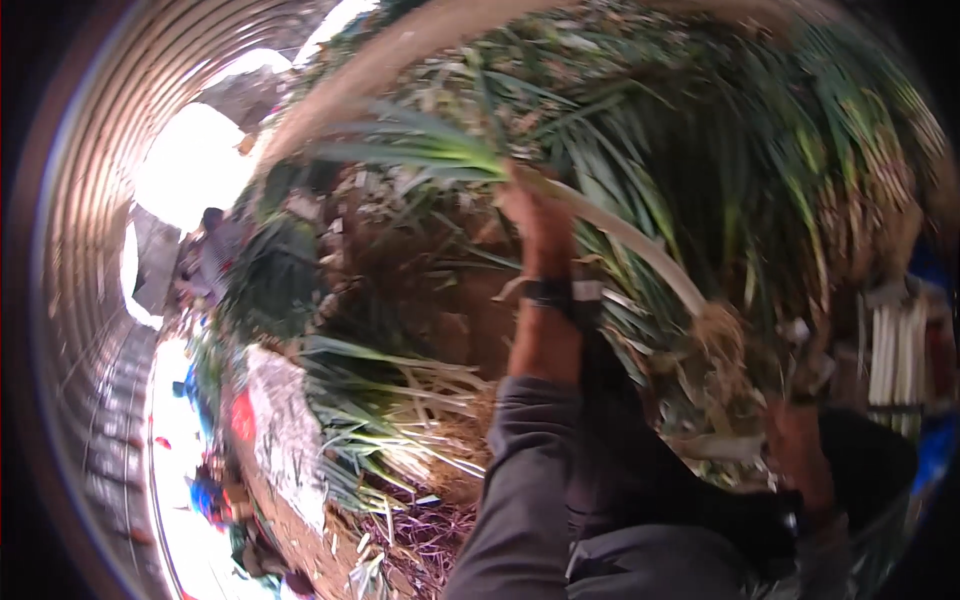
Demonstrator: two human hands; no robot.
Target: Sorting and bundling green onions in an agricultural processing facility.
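Observation:
My left hand (540, 225) reaches out at mid-view, its fingers wrapped round a leek (640, 240) where the green leaves meet the white stem. The leaves fan out to the left. The stem slants down to the right and ends in a shaggy bunch of pale roots (718, 335). My right hand (797, 445) is low at the right, beyond those roots. It looks closed, with a blurred, thin thing rising above it that I cannot make out. The hand does not touch the leek's stem.
A large heap of leeks (700, 160) spreads across the far side and right. A smaller pile of leeks (400, 410) lies left of my leg, beside purple stalks (430, 530) and a pale sheet (285, 410). Trimmed white stems (893, 350) stand stacked at the right. A person (215, 250) is far left.

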